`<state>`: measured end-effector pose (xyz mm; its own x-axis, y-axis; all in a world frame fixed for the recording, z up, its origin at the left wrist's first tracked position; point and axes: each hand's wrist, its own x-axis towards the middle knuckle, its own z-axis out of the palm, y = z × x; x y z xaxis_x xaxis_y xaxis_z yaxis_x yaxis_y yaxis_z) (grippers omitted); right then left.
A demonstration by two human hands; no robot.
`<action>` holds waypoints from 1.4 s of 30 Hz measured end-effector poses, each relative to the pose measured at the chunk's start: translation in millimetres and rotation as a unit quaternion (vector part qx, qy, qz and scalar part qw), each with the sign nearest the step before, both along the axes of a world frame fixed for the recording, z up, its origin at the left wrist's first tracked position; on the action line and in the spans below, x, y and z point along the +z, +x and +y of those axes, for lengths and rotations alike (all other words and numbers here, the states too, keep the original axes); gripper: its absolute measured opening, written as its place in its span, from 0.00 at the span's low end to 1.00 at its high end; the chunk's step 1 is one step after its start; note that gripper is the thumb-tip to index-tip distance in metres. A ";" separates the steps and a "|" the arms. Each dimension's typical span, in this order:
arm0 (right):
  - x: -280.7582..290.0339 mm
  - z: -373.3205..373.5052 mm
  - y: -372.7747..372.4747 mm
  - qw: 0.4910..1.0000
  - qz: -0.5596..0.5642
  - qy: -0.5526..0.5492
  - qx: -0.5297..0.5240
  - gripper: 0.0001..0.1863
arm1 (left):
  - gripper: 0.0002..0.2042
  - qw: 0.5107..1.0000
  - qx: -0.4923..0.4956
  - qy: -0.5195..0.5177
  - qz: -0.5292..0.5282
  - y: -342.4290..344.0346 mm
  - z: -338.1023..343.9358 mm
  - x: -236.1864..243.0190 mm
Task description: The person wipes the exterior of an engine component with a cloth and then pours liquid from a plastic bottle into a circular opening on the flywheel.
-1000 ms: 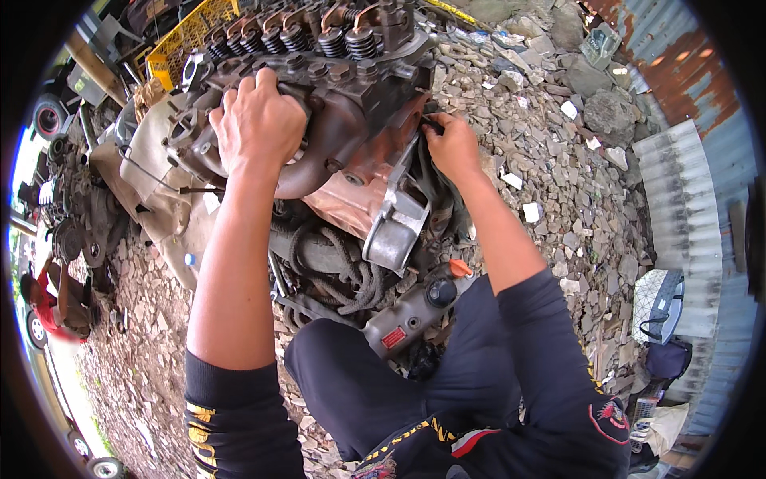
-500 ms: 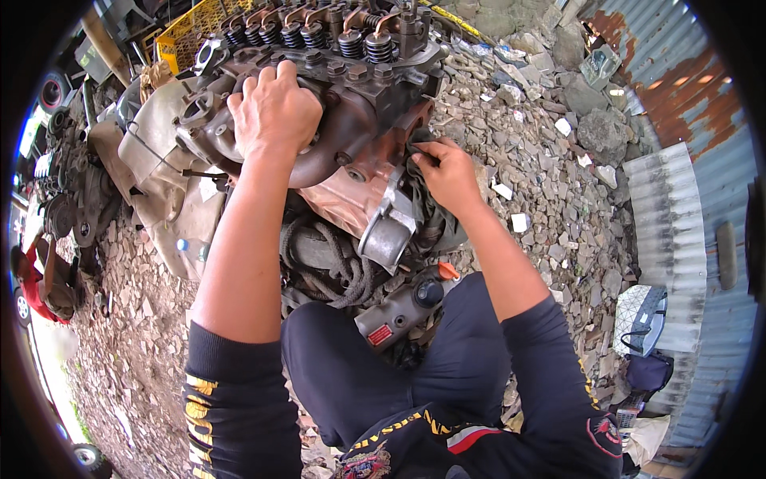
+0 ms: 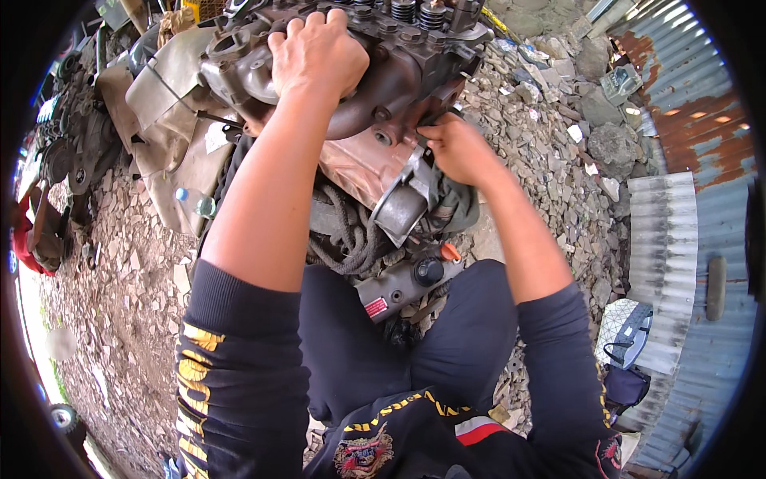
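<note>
In front of me is a dark, greasy engine (image 3: 399,76) with valve springs (image 3: 432,14) along its top. My left hand (image 3: 323,60) curls its fingers over the brown cast manifold (image 3: 391,92) on the near side. My right hand (image 3: 463,148) is closed against the engine's right side, fingertips tucked in by the reddish block (image 3: 371,160). What those fingers hold is hidden. Below that hand lie a dark cloth (image 3: 456,209) and a grey metal housing (image 3: 401,214).
A thick rope (image 3: 351,239) coils below the block. Between my knees lies a grey valve cover (image 3: 399,289) with a black cap. A plastic bottle (image 3: 203,206) lies on tan sheeting (image 3: 163,168) at left. Broken stones (image 3: 128,303) cover the ground. Corrugated metal (image 3: 710,231) stands at right.
The view has shifted, so the engine sits higher and farther right. My right hand's fingers have moved from the cloth's upper edge in against the engine's side. My left hand stays on the manifold.
</note>
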<state>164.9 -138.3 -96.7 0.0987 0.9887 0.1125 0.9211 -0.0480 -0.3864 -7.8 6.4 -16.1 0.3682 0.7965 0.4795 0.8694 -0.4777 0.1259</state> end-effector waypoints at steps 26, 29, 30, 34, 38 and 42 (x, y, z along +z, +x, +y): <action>-21.9 -3.3 -30.4 0.992 -0.069 0.095 -0.034 0.14 | 0.19 0.999 -0.021 -0.005 -0.036 2.4 -0.3 -1.0; -13.9 -2.6 -30.6 0.995 -0.097 0.013 0.018 0.15 | 0.19 0.999 -0.013 -0.003 -0.043 -2.8 2.5 -1.6; -10.7 -5.0 -24.0 0.996 -0.088 0.015 0.023 0.14 | 0.19 0.999 -0.016 -0.003 -0.043 -4.0 2.9 -2.0; -7.7 -8.3 -22.7 0.990 -0.078 0.114 -0.010 0.15 | 0.19 0.999 -0.016 0.000 -0.042 -1.2 -1.1 0.1; -10.1 -3.6 -39.7 0.979 -0.199 0.029 -0.035 0.18 | 0.17 0.999 -0.015 0.000 -0.041 -1.9 -5.4 3.7; -0.4 0.0 -51.2 0.966 -0.256 -0.030 -0.015 0.16 | 0.14 0.996 -0.026 0.015 -0.085 -5.8 -1.4 2.7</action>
<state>113.7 -138.3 -97.1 0.0744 0.9925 0.0970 0.9885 -0.0862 0.1244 -13.6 5.0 -13.3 0.3205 0.7621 0.5625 0.8102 -0.5283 0.2541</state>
